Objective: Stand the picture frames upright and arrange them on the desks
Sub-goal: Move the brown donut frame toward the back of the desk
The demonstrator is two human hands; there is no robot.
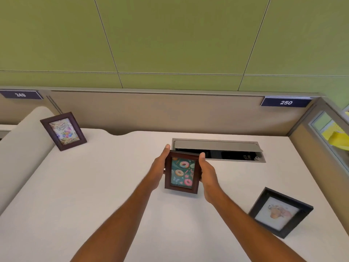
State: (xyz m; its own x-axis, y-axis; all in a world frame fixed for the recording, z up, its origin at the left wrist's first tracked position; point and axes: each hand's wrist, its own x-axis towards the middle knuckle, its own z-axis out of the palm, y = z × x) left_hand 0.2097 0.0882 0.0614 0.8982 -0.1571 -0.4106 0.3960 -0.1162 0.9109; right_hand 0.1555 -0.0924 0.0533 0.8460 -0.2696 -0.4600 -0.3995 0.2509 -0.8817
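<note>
White bench (94, 195) w/ a low tan partition (151, 112) along the back and green wall panels (170, 35) above. Two number plates on the partition: 249 plate (20, 94) far left, 250 plate (286, 102) right. Cable hatch (217, 149) set into the bench top, lid tipped up, dark inside; it sits just behind the held frame, closest thing to it. Rounded beige divider (20, 148) on the left edge. Glass side panel (328, 129) on the right w/ something yellow behind it, too blurred to tell what.

3 picture frames total. Brown balloon frame (63, 131) stands upright at back left, tilted back beside the divider. Black frame (280, 212) w/ a pale orange drawing sits front right, tilted; can't tell if it's propped or lying. Both well apart from the hands, nothing between them and the middle.

Third one, the brown donut frame (181, 172), is in mid-bench, held portrait, pic facing the camera, bottom edge close to the bench top; can't tell if it touches.

Left hand (159, 167) on its left edge, right hand (206, 173) on its right edge. Fingers (202, 156) of both hands are clamped on the frame sides, thumbs up along the front edges near the top corners; the rest wrap behind, hidden. 2 hands, both bare forearms in view.
</note>
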